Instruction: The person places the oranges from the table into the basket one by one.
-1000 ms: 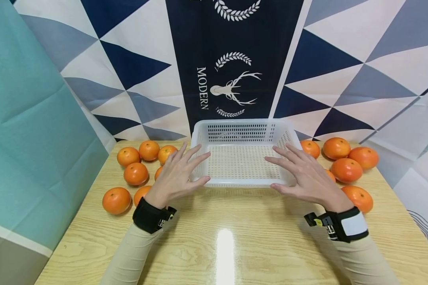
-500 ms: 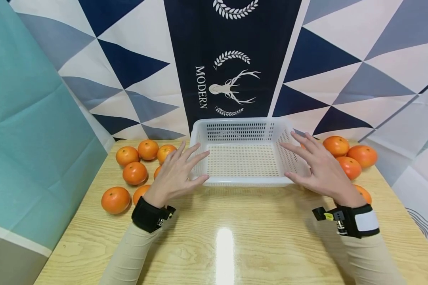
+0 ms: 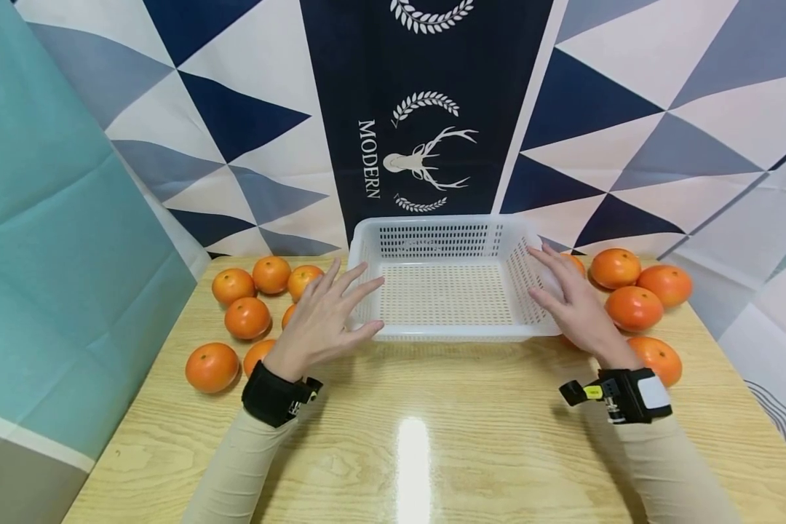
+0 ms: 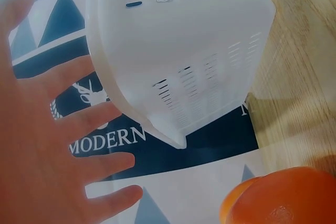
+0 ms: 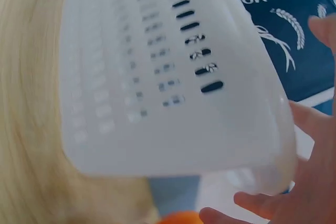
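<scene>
A white plastic basket with slotted walls stands on the table, its inside bare. My left hand hovers at its left end with fingers spread. In the left wrist view those fingers reach past the basket's rim and grip nothing. At the opposite end is my right hand, fingers extended near the right rim. The right wrist view has some fingertips hidden behind the basket wall, so contact is unclear. Several oranges lie outside each end, including one orange on the left and another orange on the right.
The wooden table extends in front of the basket. A patterned cloth hangs right behind it, and a teal cloth borders the left side. Some oranges are partly covered by the hands.
My right hand moved outward to the right, then came back slightly, with its fingers drawn closer together. My left hand has stayed in place, and so have the basket and oranges.
</scene>
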Demonstrator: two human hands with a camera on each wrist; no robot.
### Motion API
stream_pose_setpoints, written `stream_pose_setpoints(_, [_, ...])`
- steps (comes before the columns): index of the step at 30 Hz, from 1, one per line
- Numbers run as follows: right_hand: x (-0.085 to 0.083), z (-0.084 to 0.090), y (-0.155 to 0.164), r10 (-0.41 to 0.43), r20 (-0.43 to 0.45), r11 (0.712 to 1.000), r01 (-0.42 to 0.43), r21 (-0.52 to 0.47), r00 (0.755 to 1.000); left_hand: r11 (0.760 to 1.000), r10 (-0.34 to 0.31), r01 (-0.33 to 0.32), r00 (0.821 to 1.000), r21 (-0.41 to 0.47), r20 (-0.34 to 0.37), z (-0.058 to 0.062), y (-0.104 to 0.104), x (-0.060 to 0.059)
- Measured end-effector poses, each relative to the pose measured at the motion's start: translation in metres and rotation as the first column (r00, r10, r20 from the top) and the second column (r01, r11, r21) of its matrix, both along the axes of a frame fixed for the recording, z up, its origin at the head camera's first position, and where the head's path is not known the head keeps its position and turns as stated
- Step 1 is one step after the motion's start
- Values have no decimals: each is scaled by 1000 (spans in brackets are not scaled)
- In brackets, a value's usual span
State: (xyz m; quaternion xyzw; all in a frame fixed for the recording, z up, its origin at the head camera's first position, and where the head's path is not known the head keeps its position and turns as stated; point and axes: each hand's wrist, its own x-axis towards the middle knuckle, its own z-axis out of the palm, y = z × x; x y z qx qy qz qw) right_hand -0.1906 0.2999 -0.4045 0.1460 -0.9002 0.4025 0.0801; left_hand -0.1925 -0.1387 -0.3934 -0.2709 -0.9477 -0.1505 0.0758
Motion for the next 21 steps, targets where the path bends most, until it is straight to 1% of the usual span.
stream_pose_setpoints(3, [-5,-6,2,28,71,988,-16,-153,997,1000,0,0,1000,-3,2,0,0,0])
stream_pose_setpoints(5, [-8,-9,4,23,121,980,2,-199,992,1000,1,-1,1000,-5,0,0,0,0])
stream_pose_setpoints(7, [-9,-11,4,11,165,975,26,-220,986,1000,-1,1,1000,-3,-1,1,0,0])
stream_pose_setpoints(11, [-10,-13,2,11,204,961,46,-274,979,1000,-3,3,1000,-5,-13,0,0,-1])
stream_pose_setpoints(16, [-10,-16,-3,4,217,945,67,-321,976,1000,-3,3,1000,-6,-21,0,-1,0])
stream_pose_setpoints(21, [-11,-21,-6,-54,216,939,124,-322,975,1000,-4,4,1000,-4,-19,0,-1,-1])
